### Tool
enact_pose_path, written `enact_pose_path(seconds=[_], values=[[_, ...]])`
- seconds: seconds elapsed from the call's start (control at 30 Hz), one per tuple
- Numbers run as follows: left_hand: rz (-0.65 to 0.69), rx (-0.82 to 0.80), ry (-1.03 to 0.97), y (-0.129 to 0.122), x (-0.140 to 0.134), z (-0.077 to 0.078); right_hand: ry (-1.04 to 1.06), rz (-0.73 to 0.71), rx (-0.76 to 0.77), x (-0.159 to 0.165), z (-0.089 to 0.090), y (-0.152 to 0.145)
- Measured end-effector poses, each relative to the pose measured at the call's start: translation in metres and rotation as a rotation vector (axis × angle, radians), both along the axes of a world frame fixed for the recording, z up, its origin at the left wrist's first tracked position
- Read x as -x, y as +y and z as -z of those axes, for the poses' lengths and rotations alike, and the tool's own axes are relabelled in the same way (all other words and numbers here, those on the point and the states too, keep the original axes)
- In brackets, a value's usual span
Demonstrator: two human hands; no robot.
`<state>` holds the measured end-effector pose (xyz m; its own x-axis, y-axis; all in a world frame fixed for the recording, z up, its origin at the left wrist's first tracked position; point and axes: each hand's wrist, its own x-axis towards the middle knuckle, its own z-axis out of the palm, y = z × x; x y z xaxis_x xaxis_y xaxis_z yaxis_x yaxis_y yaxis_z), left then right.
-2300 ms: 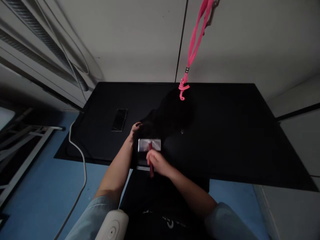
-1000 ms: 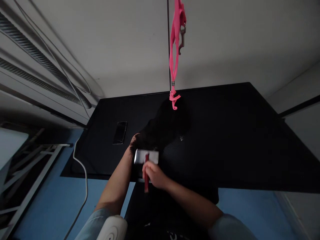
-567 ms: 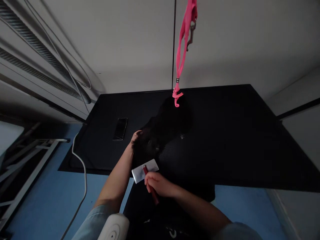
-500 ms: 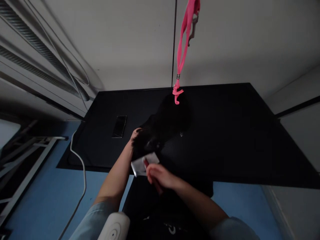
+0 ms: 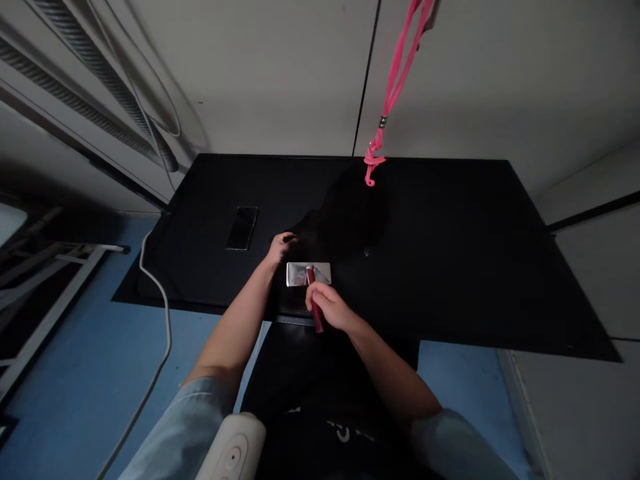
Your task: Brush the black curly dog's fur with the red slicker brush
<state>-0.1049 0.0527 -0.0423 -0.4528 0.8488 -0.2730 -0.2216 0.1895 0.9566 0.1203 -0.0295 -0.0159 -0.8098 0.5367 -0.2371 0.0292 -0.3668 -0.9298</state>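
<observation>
A black-furred animal (image 5: 353, 210), its outline mostly lost against the black table, is on the mat below the pink loop. My left hand (image 5: 281, 248) is at its near left side, fingers curled round some dark fur; which body part it grips is hidden in the dark. My right hand (image 5: 327, 303) is wrapped round the dark red handle of a slicker brush (image 5: 295, 274). The brush's shiny silver back faces up, close to the table's near edge and just right of my left hand. Its bristles are out of sight.
The black table (image 5: 475, 267) has a phone (image 5: 243, 228) lying on its left part. A pink strap (image 5: 395, 87) hangs down over the animal. Grey hoses (image 5: 107, 73) run along the wall at left, and a white cable (image 5: 163, 320) trails over the blue floor (image 5: 195, 347).
The brush has moved from a tilted, blurred pose near the table edge to a level one, slightly up and right. My left hand's fingers now show from the fur. The view has shifted.
</observation>
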Motion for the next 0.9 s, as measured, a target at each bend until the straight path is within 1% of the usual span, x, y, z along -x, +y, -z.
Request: enact_pose_path(seconds=[0.03, 0.07, 0.13, 0.17, 0.2, 0.23, 0.3, 0.33, 0.37, 0.4, 0.47, 0.57, 0.6, 0.63, 0.67, 0.73, 0.77, 0.8, 0.87, 0.9], values=[[0.02, -0.02, 0.019, -0.001, -0.001, -0.001, -0.034, 0.008, -0.007, 0.001, -0.002, 0.0], [0.038, -0.035, 0.035, -0.002, -0.002, -0.003, -0.07, -0.032, 0.014, 0.001, -0.003, -0.002], [0.052, -0.045, 0.056, -0.003, -0.003, -0.004, -0.099, -0.174, 0.076, -0.001, -0.004, -0.009], [0.051, -0.044, 0.066, -0.003, -0.003, -0.005, -0.086, -0.213, 0.084, -0.002, -0.004, -0.01], [0.05, -0.045, 0.082, -0.002, -0.004, -0.005, -0.062, -0.211, 0.063, -0.002, -0.005, -0.01], [0.05, -0.047, 0.103, -0.002, -0.004, -0.004, -0.039, -0.159, 0.017, -0.001, -0.006, -0.008], [0.059, -0.057, 0.151, -0.002, -0.005, -0.004, -0.033, -0.007, -0.095, 0.002, -0.009, -0.002], [0.066, -0.057, 0.176, -0.002, -0.006, -0.003, -0.055, 0.039, -0.13, 0.003, -0.01, 0.0], [0.075, -0.053, 0.198, -0.003, -0.008, -0.003, -0.086, 0.053, -0.15, 0.002, -0.01, 0.001], [0.085, -0.048, 0.215, -0.004, -0.009, -0.003, -0.12, 0.045, -0.155, 0.0, -0.012, 0.0], [0.098, -0.049, 0.233, -0.006, -0.011, -0.003, -0.164, -0.02, -0.143, -0.006, -0.016, -0.005], [0.096, -0.108, 0.237, -0.008, -0.014, -0.002, -0.144, -0.185, -0.116, -0.01, -0.027, -0.004], [0.09, -0.126, 0.242, -0.008, -0.014, -0.003, -0.123, -0.203, -0.123, -0.009, -0.03, -0.001], [0.086, -0.134, 0.254, -0.008, -0.015, -0.003, -0.108, -0.177, -0.145, -0.007, -0.032, 0.002], [0.088, -0.131, 0.27, -0.008, -0.015, -0.003, -0.11, -0.116, -0.176, -0.004, -0.032, 0.005], [0.091, -0.109, 0.308, -0.008, -0.014, -0.003, -0.154, -0.003, -0.217, -0.002, -0.027, 0.002], [0.091, -0.1, 0.321, -0.008, -0.013, -0.002, -0.186, -0.018, -0.198, -0.003, -0.023, -0.004], [0.089, -0.092, 0.326, -0.007, -0.012, -0.002, -0.212, -0.095, -0.148, -0.005, -0.019, -0.011], [0.079, -0.082, 0.322, -0.005, -0.011, 0.0, -0.222, -0.308, -0.014, -0.012, -0.014, -0.023], [0.076, -0.075, 0.318, -0.005, -0.011, 0.0, -0.199, -0.37, 0.025, -0.014, -0.015, -0.024]])
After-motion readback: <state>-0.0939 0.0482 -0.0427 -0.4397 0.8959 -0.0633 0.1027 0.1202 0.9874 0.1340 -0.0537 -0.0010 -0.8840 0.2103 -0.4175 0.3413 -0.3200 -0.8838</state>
